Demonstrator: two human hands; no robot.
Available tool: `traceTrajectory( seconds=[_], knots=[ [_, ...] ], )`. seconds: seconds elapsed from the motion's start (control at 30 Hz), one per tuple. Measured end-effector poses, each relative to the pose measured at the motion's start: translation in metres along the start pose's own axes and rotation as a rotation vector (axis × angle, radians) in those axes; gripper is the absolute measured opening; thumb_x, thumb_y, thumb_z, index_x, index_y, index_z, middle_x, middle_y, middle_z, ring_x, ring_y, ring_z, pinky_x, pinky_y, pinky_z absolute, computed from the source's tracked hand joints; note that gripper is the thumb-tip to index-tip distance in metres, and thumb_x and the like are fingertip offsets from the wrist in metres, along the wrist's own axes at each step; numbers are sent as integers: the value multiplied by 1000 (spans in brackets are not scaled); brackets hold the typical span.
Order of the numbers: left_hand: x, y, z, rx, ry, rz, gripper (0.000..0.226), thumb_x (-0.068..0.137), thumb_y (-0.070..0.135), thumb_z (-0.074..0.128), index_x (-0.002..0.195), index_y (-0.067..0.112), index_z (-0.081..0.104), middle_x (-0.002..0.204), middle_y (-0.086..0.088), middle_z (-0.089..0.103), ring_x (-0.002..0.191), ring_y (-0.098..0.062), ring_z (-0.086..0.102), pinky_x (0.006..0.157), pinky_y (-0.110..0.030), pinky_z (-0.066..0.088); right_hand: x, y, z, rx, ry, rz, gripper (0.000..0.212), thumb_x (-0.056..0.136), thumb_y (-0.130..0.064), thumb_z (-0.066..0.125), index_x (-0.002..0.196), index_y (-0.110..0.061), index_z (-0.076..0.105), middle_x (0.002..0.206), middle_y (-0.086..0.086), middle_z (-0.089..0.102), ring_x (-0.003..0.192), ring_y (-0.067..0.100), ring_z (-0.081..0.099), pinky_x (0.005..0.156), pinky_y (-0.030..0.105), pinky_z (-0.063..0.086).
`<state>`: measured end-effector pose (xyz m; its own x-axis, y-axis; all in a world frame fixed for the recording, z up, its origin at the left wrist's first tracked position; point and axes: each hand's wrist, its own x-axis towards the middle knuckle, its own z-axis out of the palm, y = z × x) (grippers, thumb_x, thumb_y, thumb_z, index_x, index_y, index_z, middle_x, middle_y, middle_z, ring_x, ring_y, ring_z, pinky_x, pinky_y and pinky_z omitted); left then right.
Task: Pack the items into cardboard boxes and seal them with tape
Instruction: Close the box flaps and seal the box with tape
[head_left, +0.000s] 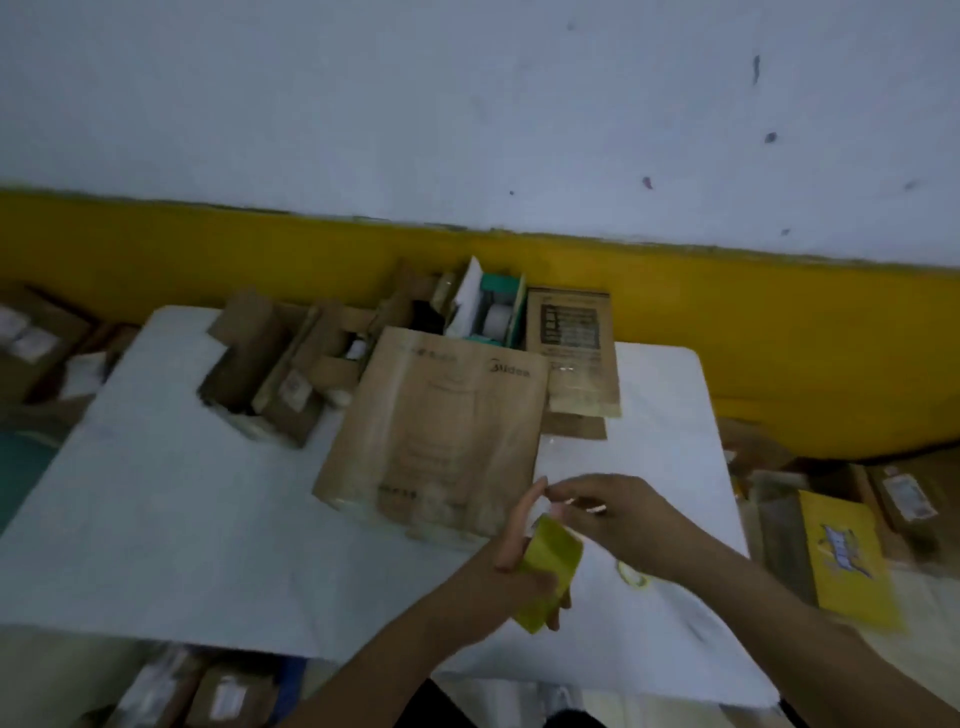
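Tape roll (550, 566), blurry, in left hand (511, 543).

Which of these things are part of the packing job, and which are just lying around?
In use:
- yellow roll, likely tape, held in the left hand
- right hand at its top
- big cardboard box
- open boxes behind it

Lying about:
- yellow packet beside the table
- cartons on the other side
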<state>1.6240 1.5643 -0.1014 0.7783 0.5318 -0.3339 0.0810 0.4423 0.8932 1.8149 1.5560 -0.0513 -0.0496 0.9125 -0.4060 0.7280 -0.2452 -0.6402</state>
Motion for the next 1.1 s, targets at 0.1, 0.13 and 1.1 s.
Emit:
traceTrajectory(
  seconds=[0.1,0.13,1.1],
  knots=[
    [-17,2,4,80,39,111,89,94,12,56,156,40,-1,102,-6,68,86,-26,65,74,-43,56,-2,-12,7,-24,60,-58,12,90,-30,69,99,-30,76,96,-15,71,88,-9,61,77,5,46],
    [-20,3,5,98,45,144,87,97,14,56,156,41,-1,102,0,69,87,-24,65,75,-43,56,-5,-15,7,-22,95,-67,10,88,-29,70,96,-30,76,93,-16,71,87,-10,60,77,6,46],
    [-115,42,-70,-142,575,90,87,96,-3,57,152,45,10,135,-15,58,88,-21,70,71,-34,59,40,-143,86,-302,155,-452,14,93,-10,48,106,-17,51,85,-5,50,76,18,51,58,20,33]
  ],
)
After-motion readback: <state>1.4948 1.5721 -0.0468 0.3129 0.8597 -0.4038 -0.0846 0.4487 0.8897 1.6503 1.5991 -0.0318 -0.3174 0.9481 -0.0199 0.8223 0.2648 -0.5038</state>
